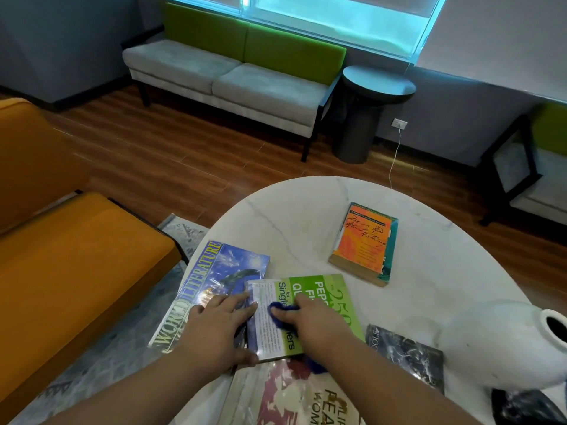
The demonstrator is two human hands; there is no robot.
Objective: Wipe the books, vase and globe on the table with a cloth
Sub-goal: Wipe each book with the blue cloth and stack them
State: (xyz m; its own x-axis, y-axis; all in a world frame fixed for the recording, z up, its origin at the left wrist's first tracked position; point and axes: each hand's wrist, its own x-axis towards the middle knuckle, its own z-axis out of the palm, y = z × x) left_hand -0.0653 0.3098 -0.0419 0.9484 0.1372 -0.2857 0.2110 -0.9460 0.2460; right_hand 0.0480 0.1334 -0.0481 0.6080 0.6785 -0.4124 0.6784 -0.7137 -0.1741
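A green and white book [325,294] lies on the round white marble table [306,210]. My right hand [310,320] grips a blue cloth [277,315] and presses it on this book's cover. My left hand [216,325] rests flat with straight fingers on the book's left edge and on the blue "World Literature" book [211,277] beneath. An orange book [365,242] lies further back. A white vase [506,345] stands at the right. A red and white book [291,394] lies nearest me, and a dark marbled book [408,355] sits by the vase. No globe is in view.
An orange sofa [76,256] stands left of the table. A grey and green bench [233,72] and a dark round side table [368,108] stand by the window wall. A patterned rug [122,332] lies under the table. Another dark object [521,406] lies at the bottom right.
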